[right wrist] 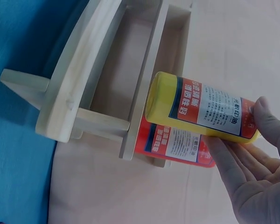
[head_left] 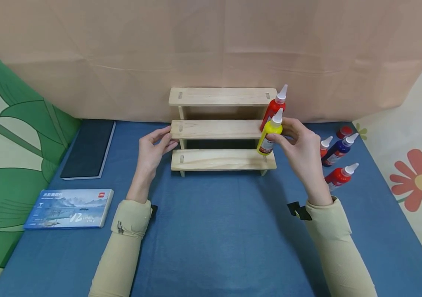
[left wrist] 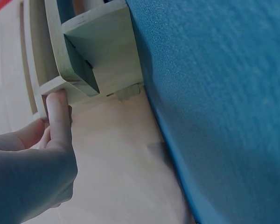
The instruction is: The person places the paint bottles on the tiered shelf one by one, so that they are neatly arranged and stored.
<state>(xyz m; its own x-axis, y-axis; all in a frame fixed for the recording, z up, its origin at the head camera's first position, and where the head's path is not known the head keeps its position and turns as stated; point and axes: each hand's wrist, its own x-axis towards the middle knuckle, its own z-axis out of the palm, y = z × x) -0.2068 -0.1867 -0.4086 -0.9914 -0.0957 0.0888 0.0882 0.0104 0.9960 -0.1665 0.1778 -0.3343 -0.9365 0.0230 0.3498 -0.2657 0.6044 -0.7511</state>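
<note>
A three-tier wooden display rack (head_left: 222,160) stands on the blue cloth. My left hand (head_left: 150,152) grips the left end of its middle tier, finger and thumb on the wood in the left wrist view (left wrist: 46,144). Between the thumb and fingers of my right hand (head_left: 304,152) is a yellow ink bottle (head_left: 269,136) with a white nozzle. Its base (right wrist: 155,99) shows in the right wrist view, slightly tilted and off the wood. Just behind it, a red ink bottle (head_left: 271,110) stands at the right end of the middle tier.
Right of the rack are a dark blue bottle (head_left: 339,152), a red bottle (head_left: 339,175), an orange-red bottle (head_left: 324,145) partly behind my hand, and a round red object (head_left: 344,131). A dark notebook (head_left: 88,149) and a blue flat box (head_left: 69,208) lie at left.
</note>
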